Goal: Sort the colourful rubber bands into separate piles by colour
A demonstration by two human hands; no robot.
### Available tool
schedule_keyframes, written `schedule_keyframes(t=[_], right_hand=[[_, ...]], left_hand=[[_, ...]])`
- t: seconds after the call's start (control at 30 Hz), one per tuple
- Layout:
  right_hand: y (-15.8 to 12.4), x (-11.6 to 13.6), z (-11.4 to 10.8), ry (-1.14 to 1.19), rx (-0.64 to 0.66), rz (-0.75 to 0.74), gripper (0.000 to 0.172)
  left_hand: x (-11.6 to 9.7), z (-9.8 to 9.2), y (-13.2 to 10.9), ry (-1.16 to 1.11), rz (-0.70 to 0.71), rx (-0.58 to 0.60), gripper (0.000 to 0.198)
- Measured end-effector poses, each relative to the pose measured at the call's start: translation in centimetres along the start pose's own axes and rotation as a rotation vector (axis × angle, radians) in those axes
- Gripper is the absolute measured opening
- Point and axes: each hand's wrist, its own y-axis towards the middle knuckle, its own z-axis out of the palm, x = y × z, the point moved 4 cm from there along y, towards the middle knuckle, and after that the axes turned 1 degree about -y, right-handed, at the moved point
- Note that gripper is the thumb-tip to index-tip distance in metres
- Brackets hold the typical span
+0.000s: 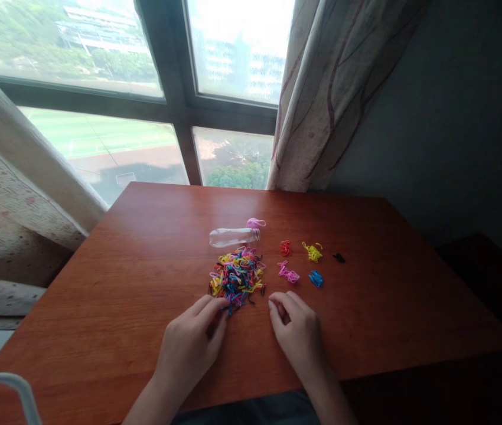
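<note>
1. Fingertips first: the left hand, lower centre of the frame, has its fingers loosely stretched out. The tips touch the near fringe of the mixed pile of rubber bands, and they are not closed on anything I can see.
2. The right hand sits just to the right with its fingers curled in, thumb and forefinger drawn close together. I cannot tell whether a band sits between them.
3. The mixed pile lies dead centre on the table, just above both hands. The right fingertips are just beside its lower right corner.
4. Moving outward to the right of the pile, there are small single-colour clumps, each apart from the others: a red clump, a yellow clump, a pink clump, a blue clump and a black clump.
5. Just above the pile a clear bottle lies on its side, with a pink cap at its neck.
6. On handling, the bands look tangled. My call is to pinch one from the fringe with the fingertips while the other hand pins the heap, and to lift it rather than drag it.
7. There is plenty of bare wood to the left and right. The near table edge runs under the wrists. The pink clump is close to the right knuckles, so a sweeping wrist could scatter it. The bottle looks free to roll.
</note>
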Motion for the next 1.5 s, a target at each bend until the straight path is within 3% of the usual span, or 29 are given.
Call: schedule_keyframes(t=[0.8,1.23,1.5], right_hand=[[0.0,-0.2,0.1,0.010,0.045,-0.013,0.014],[0.1,-0.1,0.0,0.022,0.055,-0.010,0.014],[0.1,0.1,-0.1,0.014,0.042,-0.019,0.015]], left_hand=[[0.3,0.0,0.2,0.005,-0.085,0.000,0.015],[-0.8,-0.1,2.0,0.196,-0.109,0.068,0.016],[-0.6,-0.1,1.4,0.078,-0.109,0.040,0.016]])
